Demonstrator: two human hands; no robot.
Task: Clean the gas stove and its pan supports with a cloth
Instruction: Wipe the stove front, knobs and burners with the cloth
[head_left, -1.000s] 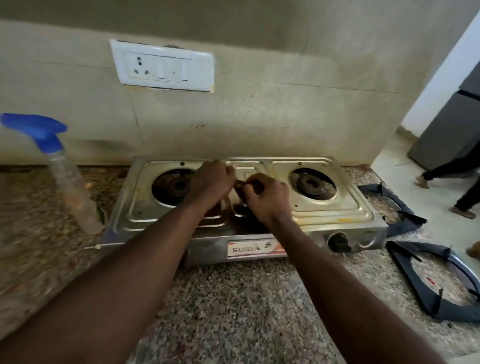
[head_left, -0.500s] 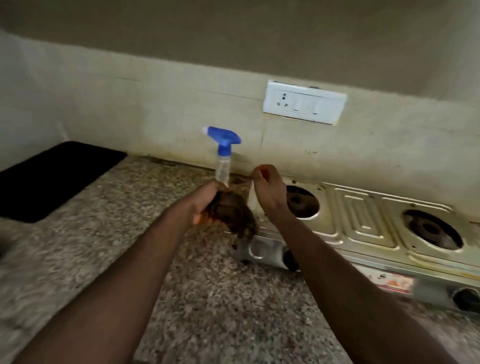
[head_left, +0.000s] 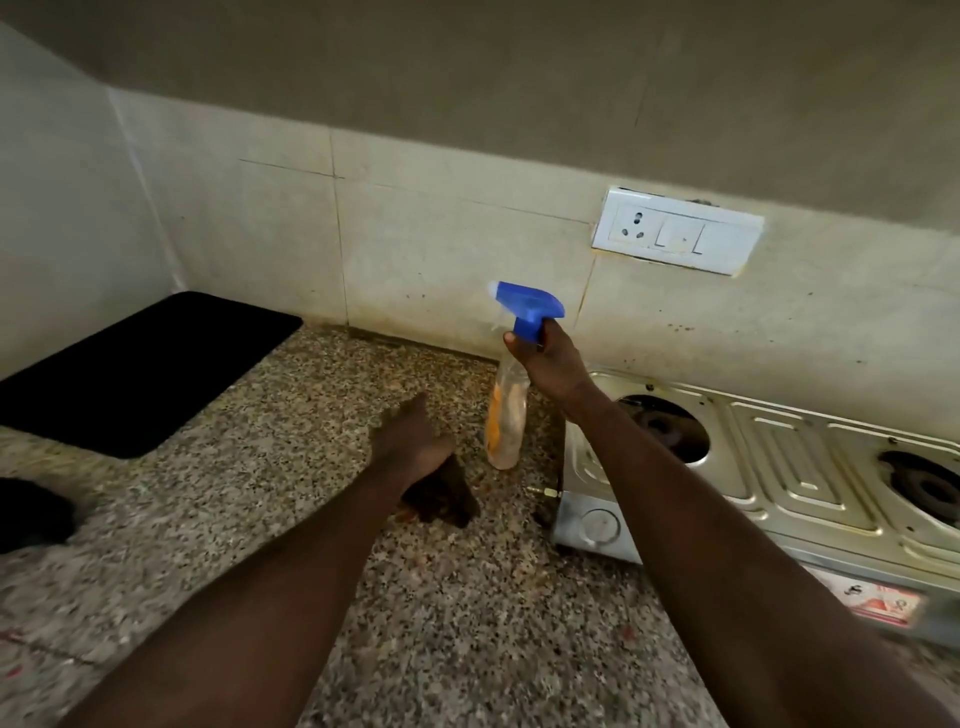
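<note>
Currently, the one head view looks down along both my forearms at a speckled granite bench (head_left: 260, 545).

My right hand (head_left: 550, 366) is wrapped round the neck of a spray bottle (head_left: 505, 423), just under its blue trigger head, with thumb and fingers (head_left: 513, 340) closed firmly on it. The bottle is upright, just beside the left end of the gas stove (head_left: 779, 499). I cannot tell whether its base touches the bench.

My left hand (head_left: 410, 441) lies over a dark cloth (head_left: 447, 499) bunched on the bench, near the stove's front corner.

I judge the bottle to be light, thin clear plastic that is only part filled. The neck is its stiff part and keeps the trigger within reach. The cloth looks limp and soft, best gathered into the palm. The stove top is hard ridged steel, and it may slide on the granite when scrubbed.

My left fingers are hidden under the hand and blurred, so I cannot tell whether they grip the cloth or merely rest on it. The pan supports are out of view. The stove's right end is cut off and its front label is unreadable. A black mat (head_left: 135, 374) lies in the far corner, and a dark shape (head_left: 31, 514) at the left edge is unidentifiable.
</note>
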